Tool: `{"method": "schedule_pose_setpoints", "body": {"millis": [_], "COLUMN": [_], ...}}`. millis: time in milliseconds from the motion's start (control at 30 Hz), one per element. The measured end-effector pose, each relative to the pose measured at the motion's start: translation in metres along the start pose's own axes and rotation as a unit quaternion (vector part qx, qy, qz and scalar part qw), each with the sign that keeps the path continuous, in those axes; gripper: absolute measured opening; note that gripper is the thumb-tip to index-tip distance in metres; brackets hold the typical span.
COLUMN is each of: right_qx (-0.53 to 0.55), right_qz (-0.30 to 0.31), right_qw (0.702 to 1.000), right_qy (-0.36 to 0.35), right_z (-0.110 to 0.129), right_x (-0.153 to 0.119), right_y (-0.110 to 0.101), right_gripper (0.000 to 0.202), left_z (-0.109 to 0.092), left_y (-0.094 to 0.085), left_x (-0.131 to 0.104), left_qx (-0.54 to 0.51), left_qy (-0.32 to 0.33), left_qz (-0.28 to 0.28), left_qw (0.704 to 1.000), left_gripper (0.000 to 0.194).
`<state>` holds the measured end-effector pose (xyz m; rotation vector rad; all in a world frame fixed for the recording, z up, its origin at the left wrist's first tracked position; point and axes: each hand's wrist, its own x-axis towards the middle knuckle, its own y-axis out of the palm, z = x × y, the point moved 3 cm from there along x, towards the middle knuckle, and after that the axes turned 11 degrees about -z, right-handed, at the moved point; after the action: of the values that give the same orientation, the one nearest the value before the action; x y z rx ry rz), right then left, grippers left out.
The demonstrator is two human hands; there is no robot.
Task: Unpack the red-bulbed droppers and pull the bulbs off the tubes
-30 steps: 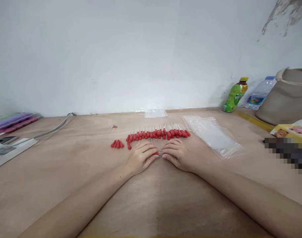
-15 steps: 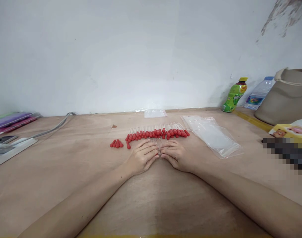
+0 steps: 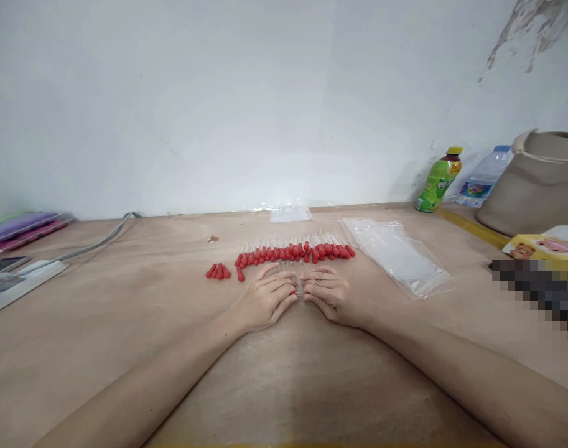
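Note:
My left hand (image 3: pixel 270 298) and my right hand (image 3: pixel 329 294) rest on the wooden table (image 3: pixel 246 398), fingertips nearly meeting. Between them lie thin clear tubes (image 3: pixel 299 284), gripped from both sides by curled fingers; the fingers cover most of them. Just beyond is a long row of clear droppers with red rubber bulbs (image 3: pixel 289 252), bulbs facing me. Several loose red bulbs (image 3: pixel 218 271) lie left of the row, and a single red bulb (image 3: pixel 240 274) sits nearer my left hand.
Clear zip bags (image 3: pixel 405 258) lie right of the row, a smaller bag (image 3: pixel 291 214) behind it. At the right stand a green bottle (image 3: pixel 438 180), a water bottle (image 3: pixel 484 177) and a beige bin (image 3: pixel 530 186). A grey cable (image 3: pixel 99 239) runs at the left.
My hands stay close together around the clear tubes, with a slightly wider gap between the fingertips that shows more of the tubes. The view has shifted slightly.

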<state>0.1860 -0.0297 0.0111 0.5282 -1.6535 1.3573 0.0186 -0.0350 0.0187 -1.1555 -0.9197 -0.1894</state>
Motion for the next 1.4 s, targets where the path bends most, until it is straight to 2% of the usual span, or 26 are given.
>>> {"method": "schedule_pose_setpoints", "body": {"millis": [400,667,967,1033,1100,1200,1300,1400], "right_qx": [-0.016,-0.006,-0.007,-0.022,-0.064,-0.142,-0.193,-0.208], "right_qz": [-0.018,-0.042,-0.061,-0.067,-0.061,-0.005,0.046,0.073], "right_qw": [0.999,0.997,0.995,0.996,0.996,0.984,0.970,0.962], "right_qy": [-0.039,-0.063,-0.077,-0.055,0.006,0.110,0.142,0.163], "right_z": [-0.001,-0.002,-0.001,-0.008,-0.018,-0.030,-0.026,-0.013], "right_x": [-0.005,-0.005,-0.006,-0.009,-0.012,-0.014,-0.007,0.006], "right_y": [-0.004,-0.007,-0.009,-0.016,-0.025,-0.032,-0.033,-0.031], "right_gripper": [0.013,0.013,0.015,0.015,0.016,0.020,0.024,0.027], "left_z": [0.001,-0.002,0.001,0.009,0.023,0.045,0.065,0.084], "left_y": [-0.002,-0.007,-0.006,-0.013,-0.023,-0.039,-0.048,-0.053], "left_x": [0.000,-0.003,-0.006,-0.011,-0.018,-0.027,-0.032,-0.035], "left_qx": [-0.016,-0.010,-0.025,-0.019,0.007,0.056,0.081,0.108], "left_qy": [-0.011,0.020,0.009,-0.015,-0.056,-0.124,-0.201,-0.294], "left_qz": [0.011,-0.026,-0.027,-0.031,-0.040,-0.080,-0.121,-0.138], "left_qw": [1.000,0.999,0.999,0.999,0.998,0.987,0.969,0.940], "left_gripper": [0.013,0.009,0.012,0.015,0.015,0.013,0.020,0.027]}}
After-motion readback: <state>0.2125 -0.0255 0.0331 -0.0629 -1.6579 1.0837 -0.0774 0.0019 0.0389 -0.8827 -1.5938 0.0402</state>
